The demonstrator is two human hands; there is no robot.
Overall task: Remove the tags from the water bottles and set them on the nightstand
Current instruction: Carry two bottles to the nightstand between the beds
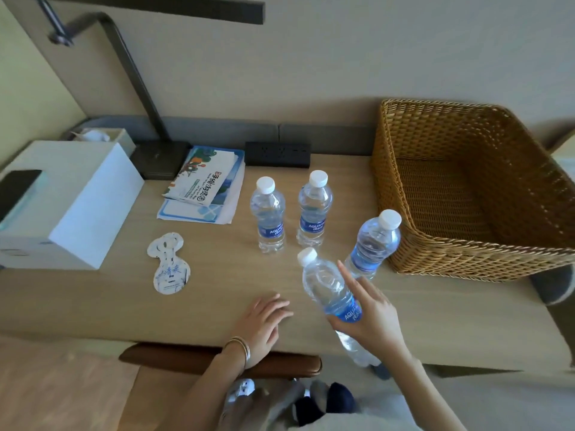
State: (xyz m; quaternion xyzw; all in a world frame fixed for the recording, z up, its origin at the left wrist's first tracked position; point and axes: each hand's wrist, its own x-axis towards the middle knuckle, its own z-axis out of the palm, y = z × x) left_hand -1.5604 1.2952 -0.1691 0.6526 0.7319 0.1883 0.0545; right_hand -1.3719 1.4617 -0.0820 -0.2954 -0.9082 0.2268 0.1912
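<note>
Clear plastic water bottle, tilted, pinched at its blue label by the right grip. Left grip rests spread on the bench; three bottles stand just beyond both.

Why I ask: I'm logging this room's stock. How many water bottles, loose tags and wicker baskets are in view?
Water bottles: 4, one tilted in the right hand
Loose tags: 1
Wicker baskets: 1
Total: 6
</note>
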